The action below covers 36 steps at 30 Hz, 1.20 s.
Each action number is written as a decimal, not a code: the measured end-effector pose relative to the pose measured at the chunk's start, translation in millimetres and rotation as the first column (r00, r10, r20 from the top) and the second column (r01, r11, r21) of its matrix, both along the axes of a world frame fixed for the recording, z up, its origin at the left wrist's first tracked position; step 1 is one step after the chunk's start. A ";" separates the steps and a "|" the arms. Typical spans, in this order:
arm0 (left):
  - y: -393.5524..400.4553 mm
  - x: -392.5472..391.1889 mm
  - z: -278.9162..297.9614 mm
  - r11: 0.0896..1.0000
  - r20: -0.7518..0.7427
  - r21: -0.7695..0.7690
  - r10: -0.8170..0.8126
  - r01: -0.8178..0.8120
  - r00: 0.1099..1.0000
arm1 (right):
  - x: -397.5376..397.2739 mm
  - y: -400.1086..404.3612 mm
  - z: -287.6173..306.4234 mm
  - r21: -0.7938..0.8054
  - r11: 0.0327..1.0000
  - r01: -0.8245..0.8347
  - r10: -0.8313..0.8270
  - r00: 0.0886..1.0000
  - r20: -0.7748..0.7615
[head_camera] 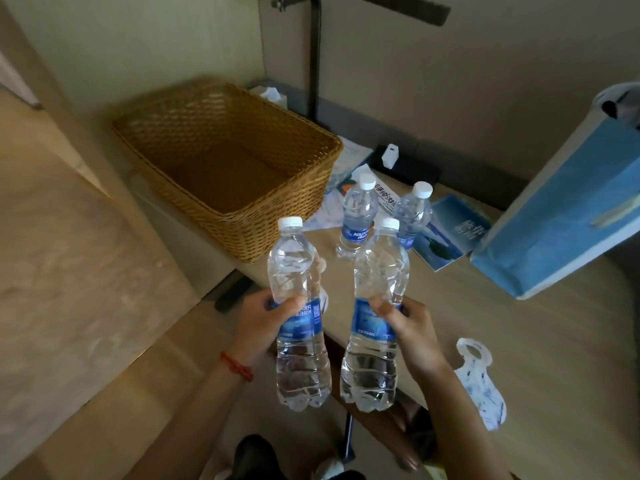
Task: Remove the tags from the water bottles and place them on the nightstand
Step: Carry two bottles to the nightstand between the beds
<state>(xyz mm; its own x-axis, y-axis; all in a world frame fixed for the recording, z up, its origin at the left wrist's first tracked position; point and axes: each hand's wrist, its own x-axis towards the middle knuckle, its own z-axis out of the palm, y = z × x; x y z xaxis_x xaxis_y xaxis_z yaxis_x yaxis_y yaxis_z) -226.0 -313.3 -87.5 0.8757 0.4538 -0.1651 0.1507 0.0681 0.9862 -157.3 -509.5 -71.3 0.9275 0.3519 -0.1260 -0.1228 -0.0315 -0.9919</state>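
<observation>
The person is holding two water bottles upright above the near edge of the nightstand (519, 341), one in each hand. The left hand (258, 329) is wrapping its fingers and thumb round the blue label of the left bottle (298, 317), and the right hand (414, 332) is gripping the right bottle (375, 317) the same way at its label. Neither neck is carrying a tag, so both look ready to be set down. Two more bottles, the rear left bottle (358, 216) and the rear right bottle (412, 213), are already standing side by side further back on the top, near the wicker basket (225, 161) at the left end, with no tags showing on them either. One removed tag (479, 379) is lying flat by the near right edge; whether other tags are lying elsewhere cannot be told. By this showing the tag removal seems finished, and what is remaining is placing the two held bottles beside the standing pair. A blue paper bag (561, 216) is leaning at the right side.
</observation>
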 end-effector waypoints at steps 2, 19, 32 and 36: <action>16.8 -15.1 0.6 0.999 0.008 -0.004 0.033 -0.033 0.999 | -9.2 19.6 2.1 -0.007 0.999 -0.035 0.035 0.999 -0.003; 209.1 -209.4 -5.6 0.878 -0.001 0.006 0.478 -0.478 0.878 | -126.9 252.5 1.8 -0.086 0.927 -0.366 0.352 0.925 -0.142; 245.1 -390.3 -11.1 0.406 -0.051 0.007 0.913 -0.914 0.405 | -250.1 428.7 -0.5 -0.178 0.569 -0.803 0.792 0.593 -0.143; 232.1 -430.8 -10.0 0.186 -0.029 0.034 0.982 -0.982 0.185 | -292.9 463.1 -2.1 -0.177 0.351 -0.920 0.911 0.379 -0.164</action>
<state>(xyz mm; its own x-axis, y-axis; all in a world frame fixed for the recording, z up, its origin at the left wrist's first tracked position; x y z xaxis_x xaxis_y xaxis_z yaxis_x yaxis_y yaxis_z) -656.8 -81.2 -97.4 -0.2898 0.9410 -0.1749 -0.0005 0.1826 0.9832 -450.2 -46.5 -73.5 0.0411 0.9408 -0.3365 0.0854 -0.3389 -0.9369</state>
